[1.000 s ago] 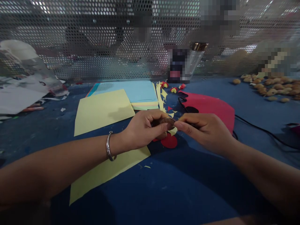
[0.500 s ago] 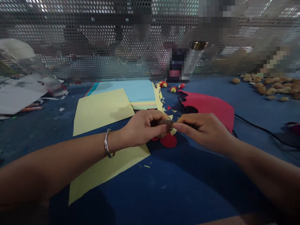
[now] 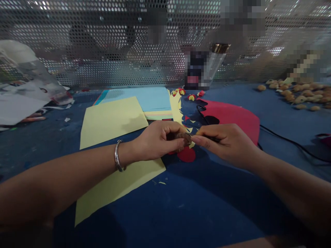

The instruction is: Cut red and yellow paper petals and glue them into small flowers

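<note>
My left hand (image 3: 165, 141) is closed, its thumb and forefinger pinching a small brown rounded piece (image 3: 184, 137) whose kind I cannot make out. Facing it, my right hand (image 3: 224, 143) is closed in a pinch on a thin dark thing, mostly hidden by the fingers, which meets the brown piece. The fingertips of both hands nearly touch. Just below them lies a red paper circle (image 3: 186, 155) on the blue table (image 3: 201, 206). Yellow paper scraps (image 3: 191, 144) show behind the fingers.
Yellow sheets (image 3: 111, 122) and light blue paper (image 3: 139, 98) lie left of centre. A red sheet (image 3: 232, 115) with a cut edge and a black cable (image 3: 292, 143) lie right. Small red-and-yellow paper pieces (image 3: 191, 97), a clear bottle (image 3: 216, 65) and peanuts (image 3: 305, 93) stand farther back, before a perforated metal panel (image 3: 116, 51).
Both hands keep nearly the same place and pinch. The view has shifted very slightly; the things on the table look unmoved.
</note>
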{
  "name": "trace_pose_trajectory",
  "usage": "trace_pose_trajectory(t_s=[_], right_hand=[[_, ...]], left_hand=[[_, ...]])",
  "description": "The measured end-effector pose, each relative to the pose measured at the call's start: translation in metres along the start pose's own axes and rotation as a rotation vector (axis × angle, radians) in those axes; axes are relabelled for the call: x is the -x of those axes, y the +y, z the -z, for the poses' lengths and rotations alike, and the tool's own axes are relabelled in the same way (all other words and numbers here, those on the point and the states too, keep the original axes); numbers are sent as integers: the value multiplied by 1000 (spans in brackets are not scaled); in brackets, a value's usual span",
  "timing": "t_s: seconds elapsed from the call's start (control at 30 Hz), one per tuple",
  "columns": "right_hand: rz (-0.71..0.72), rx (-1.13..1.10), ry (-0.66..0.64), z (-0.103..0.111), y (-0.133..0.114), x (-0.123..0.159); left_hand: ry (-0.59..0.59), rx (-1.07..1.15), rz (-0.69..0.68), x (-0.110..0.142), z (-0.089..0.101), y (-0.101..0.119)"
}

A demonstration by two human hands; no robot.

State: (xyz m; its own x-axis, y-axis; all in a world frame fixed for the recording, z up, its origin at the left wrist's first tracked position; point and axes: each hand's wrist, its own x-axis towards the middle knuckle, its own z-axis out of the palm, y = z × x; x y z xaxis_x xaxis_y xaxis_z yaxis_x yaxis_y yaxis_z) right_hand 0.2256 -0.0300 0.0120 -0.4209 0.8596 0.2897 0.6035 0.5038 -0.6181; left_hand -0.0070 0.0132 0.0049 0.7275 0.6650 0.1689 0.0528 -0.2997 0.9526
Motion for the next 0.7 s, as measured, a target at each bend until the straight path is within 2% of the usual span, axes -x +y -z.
trace_pose_trajectory(t_s=[0.23,0.37,0.53,0.7], right_hand=[[-40,-6,-3,-1,3,0],[-135,57,47,0,10,-2],[-289,113,104,-2,25,-10],[-297,221,30,-13,36,-17]], left_hand=[[-6,-59,25,0,2,-2],[10,-69,84,-2,4,-4],[114,21,142,-5,6,-7],[214,29,186,-7,7,-11]])
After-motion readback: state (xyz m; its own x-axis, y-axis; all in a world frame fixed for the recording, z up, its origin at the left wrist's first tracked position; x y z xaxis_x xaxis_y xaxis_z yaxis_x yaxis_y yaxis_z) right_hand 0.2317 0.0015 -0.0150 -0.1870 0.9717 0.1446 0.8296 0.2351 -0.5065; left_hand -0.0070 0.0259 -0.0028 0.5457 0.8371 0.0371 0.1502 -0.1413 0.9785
